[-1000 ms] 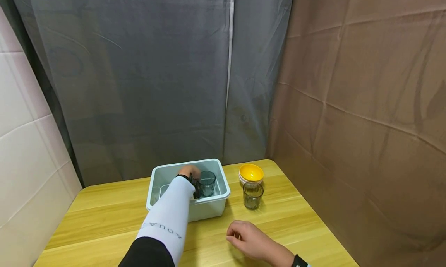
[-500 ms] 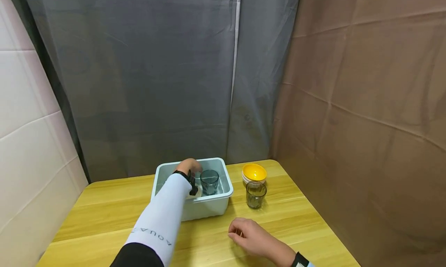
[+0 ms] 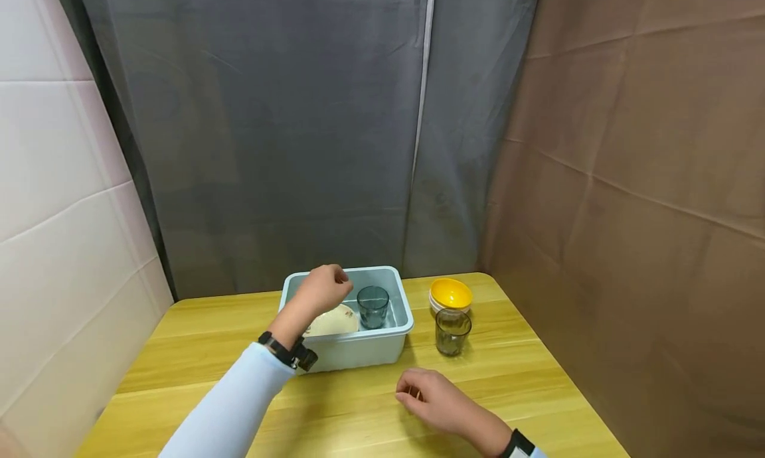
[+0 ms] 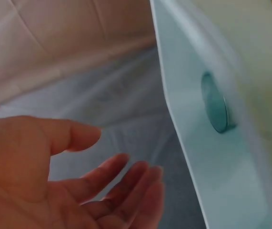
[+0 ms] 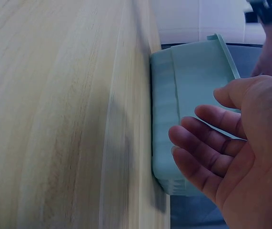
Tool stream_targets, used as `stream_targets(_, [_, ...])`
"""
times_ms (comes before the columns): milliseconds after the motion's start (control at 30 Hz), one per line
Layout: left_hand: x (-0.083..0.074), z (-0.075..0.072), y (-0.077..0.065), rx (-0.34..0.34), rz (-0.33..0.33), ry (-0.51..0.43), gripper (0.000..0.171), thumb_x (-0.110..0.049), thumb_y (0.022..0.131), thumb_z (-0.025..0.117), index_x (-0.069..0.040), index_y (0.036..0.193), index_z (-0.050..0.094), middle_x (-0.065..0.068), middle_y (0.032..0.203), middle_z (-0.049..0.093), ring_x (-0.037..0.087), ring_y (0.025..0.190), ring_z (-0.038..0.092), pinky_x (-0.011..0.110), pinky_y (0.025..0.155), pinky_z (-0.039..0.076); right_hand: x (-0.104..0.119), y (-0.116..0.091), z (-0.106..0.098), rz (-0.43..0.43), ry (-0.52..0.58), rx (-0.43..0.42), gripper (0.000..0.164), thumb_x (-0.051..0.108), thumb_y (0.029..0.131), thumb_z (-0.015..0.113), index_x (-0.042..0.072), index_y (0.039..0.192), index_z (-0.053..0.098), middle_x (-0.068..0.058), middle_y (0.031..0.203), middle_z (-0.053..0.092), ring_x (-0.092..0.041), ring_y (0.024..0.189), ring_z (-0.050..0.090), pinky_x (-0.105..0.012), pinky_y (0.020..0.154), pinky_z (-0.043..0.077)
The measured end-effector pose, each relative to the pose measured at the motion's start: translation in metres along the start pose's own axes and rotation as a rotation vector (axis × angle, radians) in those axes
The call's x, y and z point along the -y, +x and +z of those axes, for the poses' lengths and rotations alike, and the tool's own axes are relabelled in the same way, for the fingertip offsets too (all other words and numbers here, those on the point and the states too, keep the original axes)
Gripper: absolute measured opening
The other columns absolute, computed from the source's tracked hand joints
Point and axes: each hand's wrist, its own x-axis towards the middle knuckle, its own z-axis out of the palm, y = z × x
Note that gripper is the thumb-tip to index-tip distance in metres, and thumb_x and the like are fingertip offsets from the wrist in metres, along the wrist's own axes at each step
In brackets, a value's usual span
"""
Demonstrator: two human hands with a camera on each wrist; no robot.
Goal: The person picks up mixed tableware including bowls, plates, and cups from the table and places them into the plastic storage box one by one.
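My left hand (image 3: 323,289) hovers above the left part of a pale blue-green plastic bin (image 3: 370,356), its relaxed fingers holding nothing, as the left wrist view confirms. Inside the bin, a cream plate (image 3: 335,320) with a small pattern lies on the left, partly hidden by my forearm. To its right stands a dark-tinted drinking glass (image 3: 373,307). Near the front of the table, my right hand (image 3: 435,401) stays loosely curled with nothing in it; the right wrist view (image 5: 250,143) has the bin's side beyond those fingers.
Right of the bin, a yellow bowl (image 3: 451,293) sits stacked on white (image 3: 439,306) at the back of the wooden table (image 3: 358,418). A second tinted glass (image 3: 452,332) stands just in front of the bowls. Grey cloth hangs behind, brown cloth at the right.
My left hand has risen out of the bin, and the cream plate inside has come into view. The right hand has barely moved. The head view has shifted slightly left.
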Motion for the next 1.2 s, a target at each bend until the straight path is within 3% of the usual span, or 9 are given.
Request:
stream_targets(267, [0.004, -0.002, -0.066, -0.161, 0.064, -0.151, 0.012, -0.021, 0.105, 0.074, -0.013, 0.111, 0.078, 0.001, 0.106, 0.077, 0.023, 0.101, 0.075, 0.047, 0.09, 0.061, 0.0, -0.002, 0.0, 0.009, 0.005, -0.015, 0.011, 0.022, 0.111, 0.069, 0.021, 0.101, 0.073, 0.017, 0.096, 0.065, 0.0, 0.087, 0.062, -0.027, 0.077, 0.057])
stream_targets(433, [0.018, -0.002, -0.107, -0.164, 0.052, -0.231, 0.007, -0.018, 0.104, 0.077, -0.012, 0.107, 0.078, -0.002, 0.102, 0.075, 0.019, 0.098, 0.073, 0.043, 0.087, 0.062, 0.001, -0.003, 0.001, 0.017, 0.013, -0.009, 0.011, 0.023, 0.112, 0.068, 0.022, 0.102, 0.073, 0.017, 0.097, 0.065, -0.001, 0.088, 0.062, -0.027, 0.078, 0.058])
stream_targets(600, [0.037, 0.013, -0.142, -0.127, 0.014, -0.282, 0.003, -0.016, 0.102, 0.079, -0.015, 0.102, 0.077, -0.006, 0.096, 0.073, 0.011, 0.094, 0.07, 0.036, 0.087, 0.061, -0.001, -0.008, -0.002, 0.043, 0.038, -0.007, 0.011, 0.024, 0.112, 0.068, 0.022, 0.103, 0.073, 0.017, 0.098, 0.066, -0.002, 0.087, 0.062, -0.028, 0.076, 0.056])
stream_targets(900, [0.085, 0.04, -0.161, -0.058, 0.055, -0.299, 0.006, -0.014, 0.102, 0.08, -0.014, 0.106, 0.076, -0.007, 0.1, 0.073, 0.01, 0.097, 0.069, 0.03, 0.082, 0.06, -0.005, -0.011, -0.008, 0.011, 0.015, -0.071, 0.012, 0.022, 0.112, 0.069, 0.017, 0.103, 0.074, 0.014, 0.095, 0.066, -0.002, 0.083, 0.06, -0.026, 0.071, 0.054])
stream_targets(1067, [0.111, 0.051, -0.166, -0.025, 0.036, -0.3, 0.006, -0.015, 0.103, 0.08, -0.013, 0.106, 0.075, -0.007, 0.098, 0.073, 0.01, 0.094, 0.068, 0.03, 0.081, 0.06, -0.008, -0.013, -0.007, 0.015, 0.012, -0.079, 0.012, 0.022, 0.112, 0.069, 0.018, 0.101, 0.073, 0.015, 0.094, 0.066, -0.002, 0.084, 0.06, -0.026, 0.072, 0.054])
stream_targets(1200, [0.123, 0.057, -0.167, -0.014, -0.013, -0.299, 0.005, -0.015, 0.104, 0.078, -0.013, 0.108, 0.076, -0.006, 0.099, 0.073, 0.012, 0.095, 0.068, 0.031, 0.082, 0.058, -0.012, -0.015, -0.008, 0.006, -0.011, -0.102, 0.011, 0.02, 0.111, 0.07, 0.017, 0.101, 0.073, 0.015, 0.094, 0.065, -0.001, 0.084, 0.06, -0.026, 0.071, 0.054])
